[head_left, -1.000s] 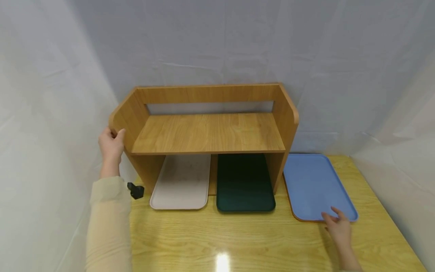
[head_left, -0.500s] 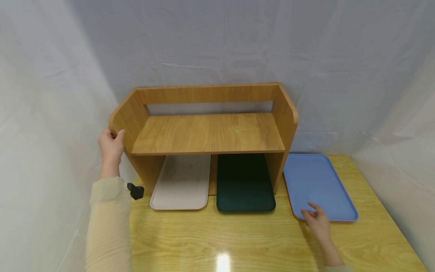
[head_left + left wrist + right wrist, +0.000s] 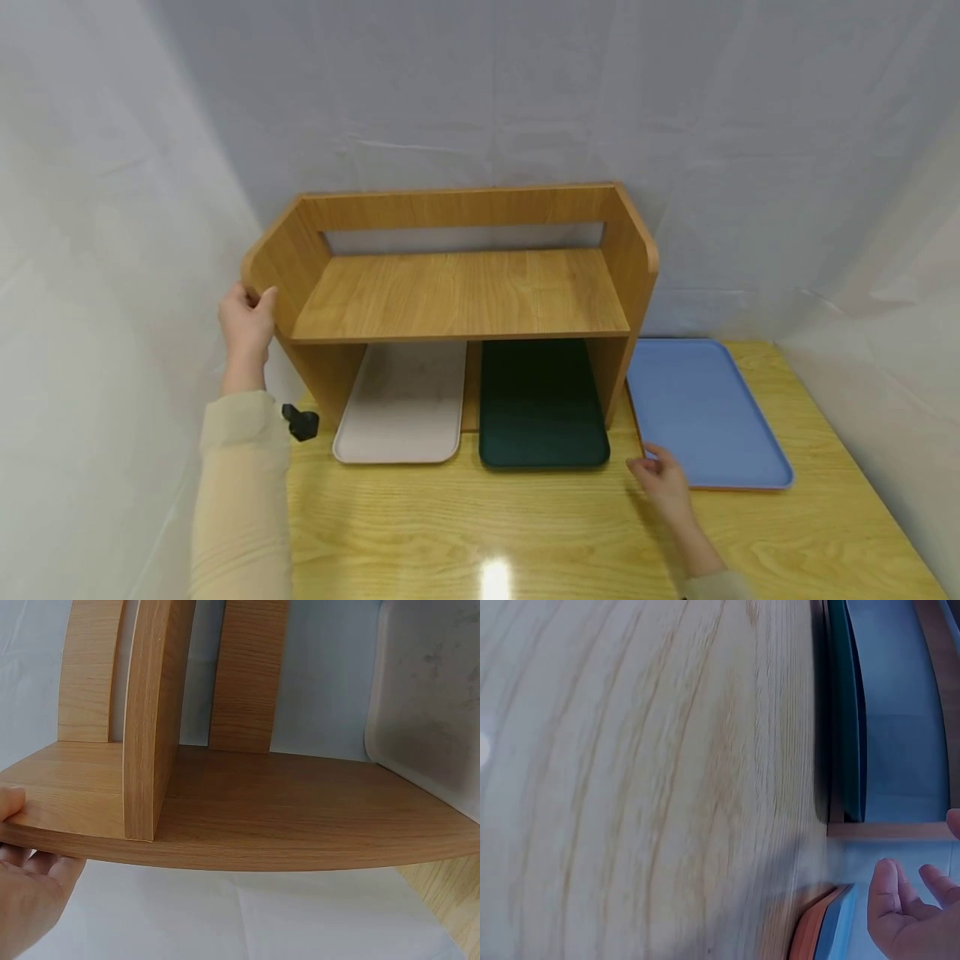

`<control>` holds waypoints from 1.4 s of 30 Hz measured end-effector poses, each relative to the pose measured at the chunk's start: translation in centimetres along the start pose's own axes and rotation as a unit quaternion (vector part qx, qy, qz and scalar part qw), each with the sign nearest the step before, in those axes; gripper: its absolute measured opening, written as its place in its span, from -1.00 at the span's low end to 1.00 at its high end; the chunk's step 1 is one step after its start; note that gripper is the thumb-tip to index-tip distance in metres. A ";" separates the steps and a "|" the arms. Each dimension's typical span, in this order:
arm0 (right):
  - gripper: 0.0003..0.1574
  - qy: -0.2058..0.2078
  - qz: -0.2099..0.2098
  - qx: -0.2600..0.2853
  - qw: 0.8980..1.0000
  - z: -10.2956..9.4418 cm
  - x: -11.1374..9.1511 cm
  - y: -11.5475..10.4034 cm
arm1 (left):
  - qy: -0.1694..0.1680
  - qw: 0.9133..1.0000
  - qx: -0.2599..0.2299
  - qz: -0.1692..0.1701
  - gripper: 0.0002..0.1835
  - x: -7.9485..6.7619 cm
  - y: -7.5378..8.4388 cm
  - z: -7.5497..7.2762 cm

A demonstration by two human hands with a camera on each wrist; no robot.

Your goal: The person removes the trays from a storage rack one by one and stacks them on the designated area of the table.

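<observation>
A wooden desk shelf stands at the back of the table. My left hand grips the front edge of its left side panel, with the thumb inside and the fingers outside in the left wrist view. Under the shelf lie a pale pinkish tray on the left and a dark green tray on the right. Right of the shelf lies a blue tray on top of an orange one. Over the blue tray's front left corner hovers my right hand, fingers loosely bent and holding nothing.
A small black object sits beside the shelf's left foot. White sheeting hangs behind and along both sides. The wooden table extends in front of the trays, and its right edge runs close to the sheeting.
My right hand has moved left along the front edge of the blue tray, from near its right corner to its left corner. The left hand keeps its grip on the shelf.
</observation>
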State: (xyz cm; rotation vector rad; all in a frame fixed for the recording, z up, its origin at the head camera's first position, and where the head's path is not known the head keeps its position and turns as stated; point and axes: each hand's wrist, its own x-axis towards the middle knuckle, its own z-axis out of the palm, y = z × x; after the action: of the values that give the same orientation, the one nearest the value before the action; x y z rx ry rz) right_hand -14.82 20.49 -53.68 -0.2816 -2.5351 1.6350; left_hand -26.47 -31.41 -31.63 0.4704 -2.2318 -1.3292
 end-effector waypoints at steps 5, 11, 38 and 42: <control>-0.47 -0.004 -0.002 0.026 1.000 0.7 0.1 -0.2 | 0.001 1.000 -0.009 -0.004 -0.83 0.0 0.0 0.0; -0.46 -0.021 0.002 0.040 0.999 1.3 0.3 -0.1 | 0.000 1.000 -0.011 -0.010 -0.84 0.0 0.0 0.0; -0.36 -0.054 0.065 0.187 0.979 5.7 1.8 1.6 | 0.007 1.000 -0.009 -0.003 -0.82 0.1 -0.2 0.1; -0.31 -0.045 0.076 0.183 0.979 6.1 1.7 1.5 | 0.011 1.000 -0.014 -0.004 -0.82 0.1 -0.1 0.2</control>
State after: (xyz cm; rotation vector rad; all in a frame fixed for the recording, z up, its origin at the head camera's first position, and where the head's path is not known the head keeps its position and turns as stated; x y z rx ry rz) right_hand -17.51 16.08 -57.61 -0.3763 -2.2555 2.1743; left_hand -26.63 -31.39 -31.80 0.4823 -2.1926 -1.3498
